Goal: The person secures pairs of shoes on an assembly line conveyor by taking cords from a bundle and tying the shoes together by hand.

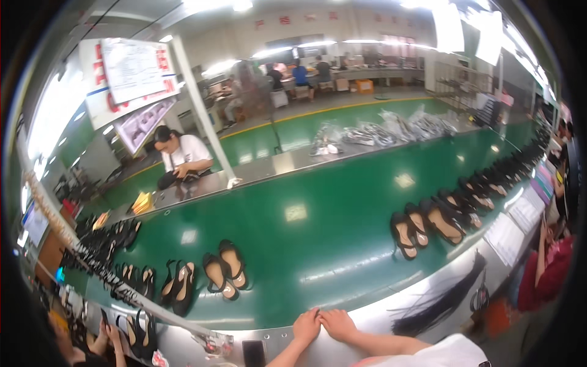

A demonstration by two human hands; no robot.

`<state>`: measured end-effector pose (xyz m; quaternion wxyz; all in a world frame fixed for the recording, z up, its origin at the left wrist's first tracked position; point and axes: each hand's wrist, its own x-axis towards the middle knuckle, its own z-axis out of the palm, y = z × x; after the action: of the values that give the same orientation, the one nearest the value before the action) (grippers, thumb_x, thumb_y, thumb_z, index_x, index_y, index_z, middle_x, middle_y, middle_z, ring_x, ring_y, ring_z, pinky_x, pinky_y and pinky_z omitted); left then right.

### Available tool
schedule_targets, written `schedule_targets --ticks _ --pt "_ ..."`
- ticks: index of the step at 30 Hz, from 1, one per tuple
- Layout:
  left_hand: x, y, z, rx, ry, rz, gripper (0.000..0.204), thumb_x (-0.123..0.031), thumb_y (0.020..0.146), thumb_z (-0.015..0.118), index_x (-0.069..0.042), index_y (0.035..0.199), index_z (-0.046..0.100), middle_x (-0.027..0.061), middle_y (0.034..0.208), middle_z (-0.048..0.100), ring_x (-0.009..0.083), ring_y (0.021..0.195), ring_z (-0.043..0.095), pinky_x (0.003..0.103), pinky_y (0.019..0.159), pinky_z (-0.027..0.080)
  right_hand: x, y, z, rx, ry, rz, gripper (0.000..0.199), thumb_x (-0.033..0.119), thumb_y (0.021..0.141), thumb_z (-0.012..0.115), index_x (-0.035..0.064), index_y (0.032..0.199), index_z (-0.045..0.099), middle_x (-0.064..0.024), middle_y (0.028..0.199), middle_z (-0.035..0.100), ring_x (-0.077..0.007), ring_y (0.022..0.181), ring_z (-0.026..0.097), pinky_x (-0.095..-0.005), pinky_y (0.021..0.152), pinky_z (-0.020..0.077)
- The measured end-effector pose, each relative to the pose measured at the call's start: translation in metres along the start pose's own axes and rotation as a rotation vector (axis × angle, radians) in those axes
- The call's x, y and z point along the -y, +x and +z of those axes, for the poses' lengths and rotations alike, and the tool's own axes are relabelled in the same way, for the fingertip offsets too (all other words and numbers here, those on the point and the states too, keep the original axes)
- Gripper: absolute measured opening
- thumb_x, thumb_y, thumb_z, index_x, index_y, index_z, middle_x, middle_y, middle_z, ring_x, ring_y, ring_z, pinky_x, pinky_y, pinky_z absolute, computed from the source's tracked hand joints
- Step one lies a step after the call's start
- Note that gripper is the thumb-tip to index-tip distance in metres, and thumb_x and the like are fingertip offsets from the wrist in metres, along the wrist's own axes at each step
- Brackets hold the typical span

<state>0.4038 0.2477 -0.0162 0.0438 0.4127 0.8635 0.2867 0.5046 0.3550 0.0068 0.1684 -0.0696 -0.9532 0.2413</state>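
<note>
My left hand (307,326) and my right hand (338,324) are close together at the near edge of the green conveyor belt (342,244). Both have their fingers curled in, and the fingertips almost meet around a tiny dark spot too small to make out. On the belt to the left, nearest my hands, stands a pair of black slingback shoes (224,269) with beige insoles. Another black pair (178,286) is further left. To the right, a row of black shoes (443,221) runs off into the distance.
A bundle of black strips (441,300) lies on the metal ledge at right, near scissors (480,298) and paper sheets (504,237). A dark phone (254,353) is left of my arms. Plastic-bagged items (379,134) line the far ledge. Co-workers sit across and at both sides.
</note>
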Motion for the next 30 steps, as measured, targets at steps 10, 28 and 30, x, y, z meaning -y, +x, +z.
schedule_targets --ticks 10,28,30 --pt "-0.024 -0.019 -0.014 0.022 -0.14 -0.063 0.029 -0.025 0.086 0.048 -0.008 0.105 0.062 0.0178 0.101 0.062 0.0368 0.095 0.057 0.045 0.081 0.045 -0.004 -0.022 0.025 -0.092 0.152 0.135 0.028 0.026 0.09 0.046 0.0037 0.101 0.057 -0.0197 0.094 0.059 -0.0397 0.086 0.053 -0.048 0.073 0.0415" --pt "-0.037 -0.028 -0.016 -0.068 -0.08 -0.047 0.025 -0.023 0.086 0.05 -0.006 0.099 0.062 0.0157 0.097 0.063 0.0329 0.094 0.058 0.042 0.081 0.044 0.014 -0.029 -0.016 -0.046 0.163 0.158 0.027 0.025 0.09 0.044 0.0051 0.104 0.054 -0.0196 0.098 0.06 -0.0403 0.09 0.054 -0.0505 0.077 0.0406" --pt "-0.026 -0.017 -0.004 -0.126 -0.067 -0.032 0.022 -0.022 0.086 0.051 -0.007 0.097 0.062 0.0163 0.093 0.063 0.033 0.089 0.06 0.042 0.077 0.046 0.006 -0.022 -0.007 -0.069 0.105 0.107 0.035 0.032 0.09 0.045 0.0037 0.108 0.055 -0.0197 0.099 0.06 -0.0374 0.09 0.056 -0.0476 0.076 0.0434"
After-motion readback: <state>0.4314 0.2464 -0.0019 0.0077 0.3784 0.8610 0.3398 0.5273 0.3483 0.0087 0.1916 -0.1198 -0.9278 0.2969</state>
